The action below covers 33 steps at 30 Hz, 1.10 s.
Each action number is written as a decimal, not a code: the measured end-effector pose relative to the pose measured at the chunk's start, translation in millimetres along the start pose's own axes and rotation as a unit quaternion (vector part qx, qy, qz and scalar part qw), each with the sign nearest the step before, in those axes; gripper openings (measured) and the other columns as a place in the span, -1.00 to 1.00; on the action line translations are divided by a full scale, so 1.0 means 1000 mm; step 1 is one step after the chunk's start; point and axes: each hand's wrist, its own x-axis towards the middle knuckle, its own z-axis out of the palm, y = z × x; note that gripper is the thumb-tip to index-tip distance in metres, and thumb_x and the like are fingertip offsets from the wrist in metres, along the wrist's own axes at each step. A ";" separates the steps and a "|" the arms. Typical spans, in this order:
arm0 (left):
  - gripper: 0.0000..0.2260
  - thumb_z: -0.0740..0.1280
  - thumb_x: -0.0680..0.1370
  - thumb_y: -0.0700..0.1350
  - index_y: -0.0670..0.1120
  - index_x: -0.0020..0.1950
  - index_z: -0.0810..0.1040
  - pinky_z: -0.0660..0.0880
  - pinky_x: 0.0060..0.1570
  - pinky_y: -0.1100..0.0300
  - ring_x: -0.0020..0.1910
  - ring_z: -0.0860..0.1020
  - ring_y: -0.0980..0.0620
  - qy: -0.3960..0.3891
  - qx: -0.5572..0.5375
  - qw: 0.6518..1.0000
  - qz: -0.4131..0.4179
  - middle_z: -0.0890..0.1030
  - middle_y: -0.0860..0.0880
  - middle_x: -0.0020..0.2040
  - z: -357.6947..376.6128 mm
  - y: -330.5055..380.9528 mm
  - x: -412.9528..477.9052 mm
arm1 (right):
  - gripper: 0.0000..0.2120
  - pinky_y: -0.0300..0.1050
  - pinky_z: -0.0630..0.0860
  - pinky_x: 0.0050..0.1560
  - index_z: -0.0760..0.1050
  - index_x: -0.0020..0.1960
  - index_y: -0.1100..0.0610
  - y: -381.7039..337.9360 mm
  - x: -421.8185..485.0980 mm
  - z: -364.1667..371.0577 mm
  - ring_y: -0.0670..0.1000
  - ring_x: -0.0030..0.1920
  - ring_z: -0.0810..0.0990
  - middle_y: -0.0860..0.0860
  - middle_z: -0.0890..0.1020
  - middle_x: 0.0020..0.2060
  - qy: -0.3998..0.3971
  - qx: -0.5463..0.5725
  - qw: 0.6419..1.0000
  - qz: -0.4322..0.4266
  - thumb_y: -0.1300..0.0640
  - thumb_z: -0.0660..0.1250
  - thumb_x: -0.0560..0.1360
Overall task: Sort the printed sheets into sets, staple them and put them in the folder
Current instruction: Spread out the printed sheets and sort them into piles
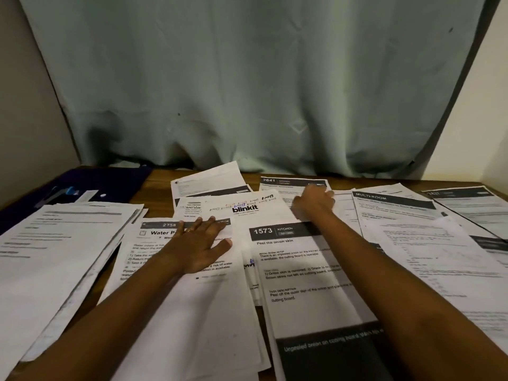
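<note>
The printed sheets point(297, 270) are lying fanned and overlapping across the lower half of the frame on the wooden surface point(159, 182). The dark folder point(90, 185) is sitting at the upper left. The left hand point(198, 243) is pressing flat, fingers spread, on the sheet headed 2758 point(143, 251) at centre left. The right hand point(313, 202) is reaching onto the sheet headed 2641 point(286, 185) at upper centre right, its fingers bending down to the paper. Whether it is pinching an edge, I cannot tell. The sheets are looking thin, light and floppy, and are likely sliding easily over one another, so a flat palm is probably dragging neighbouring pages along. A free corner, lifted between thumb and fingertip, seems the best hold, with creasing the main risk.
</note>
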 end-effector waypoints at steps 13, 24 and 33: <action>-0.43 -0.10 0.61 0.27 0.10 0.58 -0.04 -0.26 0.48 -0.10 0.56 -0.14 -0.03 0.029 0.006 1.000 0.009 -0.09 0.01 0.59 0.012 0.037 0.012 | -0.54 0.00 0.44 0.18 0.43 0.25 0.24 0.050 0.028 -0.013 0.18 0.21 0.51 0.18 0.53 0.20 -0.011 0.115 0.987 0.108 0.11 0.47 0.44; -0.44 -0.07 0.62 0.25 0.06 0.58 0.03 -0.21 0.49 -0.14 0.56 -0.06 -0.06 0.085 -0.036 0.996 0.018 -0.02 -0.05 0.59 0.009 0.037 0.005 | -0.74 -0.15 0.48 0.08 0.43 0.24 0.28 0.057 0.018 -0.060 0.13 0.19 0.55 0.17 0.54 0.22 0.183 0.438 0.879 0.042 0.20 0.23 0.60; -0.32 -0.04 0.54 0.33 -0.08 0.51 0.24 0.10 0.44 -0.21 0.46 0.25 -0.13 0.178 -0.149 0.971 -0.055 0.31 -0.13 0.48 -0.025 -0.014 -0.054 | -0.94 -0.50 0.41 -0.21 0.32 0.05 0.19 0.044 -0.017 -0.141 -0.28 -0.21 0.46 0.08 0.52 0.01 0.373 0.549 0.747 -0.035 0.19 0.14 0.63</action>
